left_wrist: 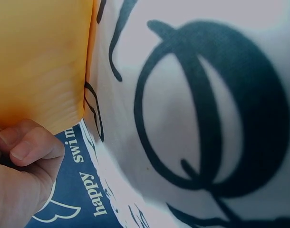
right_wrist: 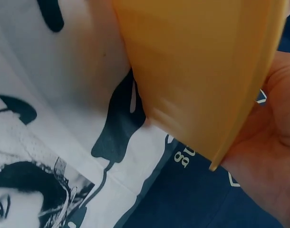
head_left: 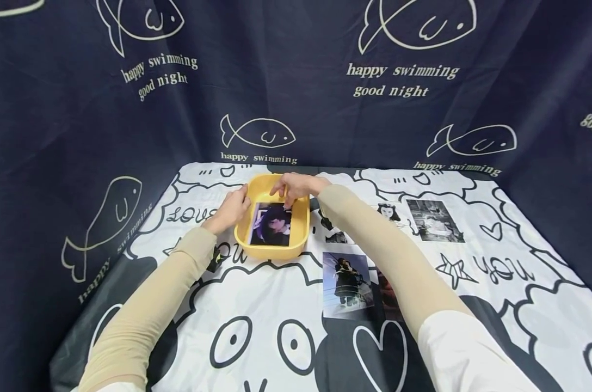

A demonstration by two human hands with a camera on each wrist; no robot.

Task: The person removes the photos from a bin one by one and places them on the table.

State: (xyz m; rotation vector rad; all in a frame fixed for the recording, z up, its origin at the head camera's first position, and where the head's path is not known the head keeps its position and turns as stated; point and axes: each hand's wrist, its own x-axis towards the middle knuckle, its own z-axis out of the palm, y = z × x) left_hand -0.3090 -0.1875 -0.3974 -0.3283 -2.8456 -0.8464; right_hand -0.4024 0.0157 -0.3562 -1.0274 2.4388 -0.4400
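Note:
A yellow plastic basin (head_left: 271, 252) stands on the patterned cloth with a dark, purple-tinted photo (head_left: 275, 231) lying in it. My left hand (head_left: 233, 207) grips the basin's left rim; in the left wrist view its curled fingers (left_wrist: 28, 147) show at the yellow wall. Over the right rim reaches my right hand (head_left: 296, 187), fingers spread inside the basin, thumb low at the photo's upper right corner. In the right wrist view, the basin wall (right_wrist: 192, 80) hides the fingertips of that hand.
Right of the basin lie a colour photo (head_left: 346, 286), a reddish photo (head_left: 389, 296) partly under my right arm, and black-and-white pictures, including one (head_left: 435, 220) farther right. A dark blue curtain (head_left: 315, 109) with fish drawings hangs behind the cloth-covered table (head_left: 257, 305).

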